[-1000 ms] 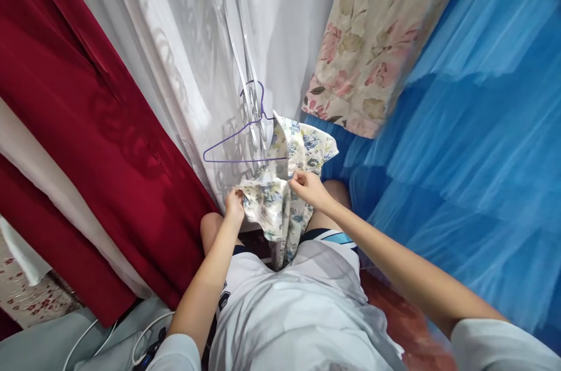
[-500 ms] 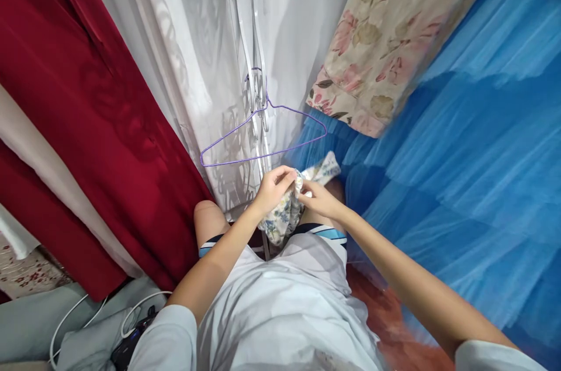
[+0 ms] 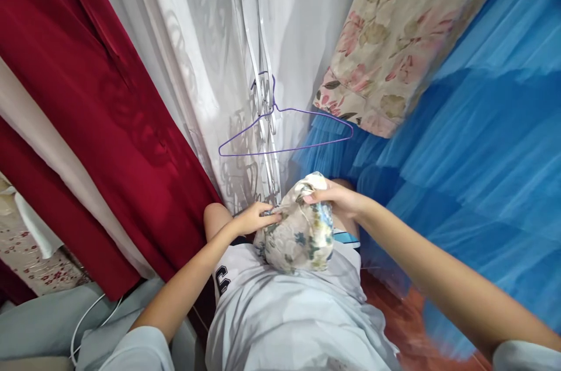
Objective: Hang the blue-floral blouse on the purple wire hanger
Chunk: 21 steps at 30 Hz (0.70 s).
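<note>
A bunched piece of floral cloth [image 3: 298, 236], cream with blue and green flowers, is held between my hands in front of my lap. My left hand [image 3: 256, 218] pinches its left side, thumb and fingers closed on the fabric. On the upper right edge, my right hand [image 3: 339, 196] grips the cloth with the thumb on top. What kind of garment it is, I cannot make out. Just beyond the cloth, a purple wire hanger [image 3: 284, 150] hangs bare from a white metal rack [image 3: 263, 85].
Dark red fabric [image 3: 131, 143] and white curtains [image 3: 197, 67] hang on the left and behind the rack. At right hang a pink floral cloth [image 3: 381, 49] and blue ruffled tulle [image 3: 473, 184]. A white cable [image 3: 83, 318] lies on grey fabric at lower left.
The floral cloth has been spread wider and lifted nearer to me. My hands have moved apart, the left lower and leftward, the right outward. The view has shifted slightly.
</note>
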Each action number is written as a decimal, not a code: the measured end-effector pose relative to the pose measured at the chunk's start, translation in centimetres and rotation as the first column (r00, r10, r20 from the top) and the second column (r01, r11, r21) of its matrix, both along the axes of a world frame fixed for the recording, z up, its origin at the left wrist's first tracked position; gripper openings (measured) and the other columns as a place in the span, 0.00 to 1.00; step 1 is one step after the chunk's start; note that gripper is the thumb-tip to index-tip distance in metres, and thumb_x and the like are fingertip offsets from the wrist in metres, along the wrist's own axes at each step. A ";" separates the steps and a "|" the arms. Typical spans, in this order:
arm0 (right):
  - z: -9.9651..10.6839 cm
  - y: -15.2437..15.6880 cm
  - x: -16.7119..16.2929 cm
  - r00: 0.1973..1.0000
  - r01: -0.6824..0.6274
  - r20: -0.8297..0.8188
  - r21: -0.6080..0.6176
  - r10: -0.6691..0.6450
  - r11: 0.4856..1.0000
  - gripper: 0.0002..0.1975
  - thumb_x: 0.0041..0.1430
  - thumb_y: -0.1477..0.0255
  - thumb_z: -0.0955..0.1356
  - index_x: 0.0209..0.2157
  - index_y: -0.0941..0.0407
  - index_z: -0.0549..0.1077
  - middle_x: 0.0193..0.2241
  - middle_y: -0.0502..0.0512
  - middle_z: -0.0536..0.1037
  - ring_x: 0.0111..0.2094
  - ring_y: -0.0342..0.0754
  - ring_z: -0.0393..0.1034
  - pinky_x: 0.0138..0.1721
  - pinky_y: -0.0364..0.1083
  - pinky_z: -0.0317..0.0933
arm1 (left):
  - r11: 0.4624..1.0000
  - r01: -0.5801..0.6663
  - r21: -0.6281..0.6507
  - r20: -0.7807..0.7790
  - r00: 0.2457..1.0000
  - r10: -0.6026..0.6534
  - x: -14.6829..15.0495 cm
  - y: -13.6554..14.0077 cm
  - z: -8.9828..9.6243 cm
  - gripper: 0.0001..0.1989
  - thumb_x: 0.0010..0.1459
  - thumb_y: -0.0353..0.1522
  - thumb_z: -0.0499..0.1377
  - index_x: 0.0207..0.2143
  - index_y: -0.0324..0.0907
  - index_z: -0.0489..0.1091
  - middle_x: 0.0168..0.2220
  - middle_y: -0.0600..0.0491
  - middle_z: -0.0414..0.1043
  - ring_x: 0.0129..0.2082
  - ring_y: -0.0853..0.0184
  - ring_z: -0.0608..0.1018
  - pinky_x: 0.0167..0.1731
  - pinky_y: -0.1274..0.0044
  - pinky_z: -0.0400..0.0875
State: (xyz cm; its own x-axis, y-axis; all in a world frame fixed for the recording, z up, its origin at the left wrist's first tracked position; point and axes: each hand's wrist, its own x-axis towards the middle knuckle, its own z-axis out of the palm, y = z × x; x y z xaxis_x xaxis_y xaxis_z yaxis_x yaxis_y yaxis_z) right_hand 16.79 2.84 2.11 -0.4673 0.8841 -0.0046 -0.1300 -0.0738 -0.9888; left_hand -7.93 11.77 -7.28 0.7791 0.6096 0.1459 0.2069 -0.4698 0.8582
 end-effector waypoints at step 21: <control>1.6 9.5 0.0 0.335 0.104 0.512 0.814 -0.791 0.571 0.11 0.55 0.77 0.65 0.36 0.57 0.80 0.33 0.60 0.83 0.39 0.55 0.77 0.36 0.43 0.62 | 0.393 -0.460 0.796 0.254 0.844 0.473 -6.4 9.1 15.8 0.09 0.66 0.37 0.51 0.38 0.42 0.67 0.37 0.50 0.71 0.38 0.62 0.73 0.40 0.73 0.66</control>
State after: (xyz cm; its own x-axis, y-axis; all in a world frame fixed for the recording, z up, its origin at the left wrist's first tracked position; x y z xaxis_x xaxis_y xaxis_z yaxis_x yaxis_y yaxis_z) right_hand 16.76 12.30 3.74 -0.0607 0.8754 0.4796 0.8746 0.2782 -0.3972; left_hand -14.35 20.87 8.50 0.4177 0.4927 0.7634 0.6278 -0.7639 0.1494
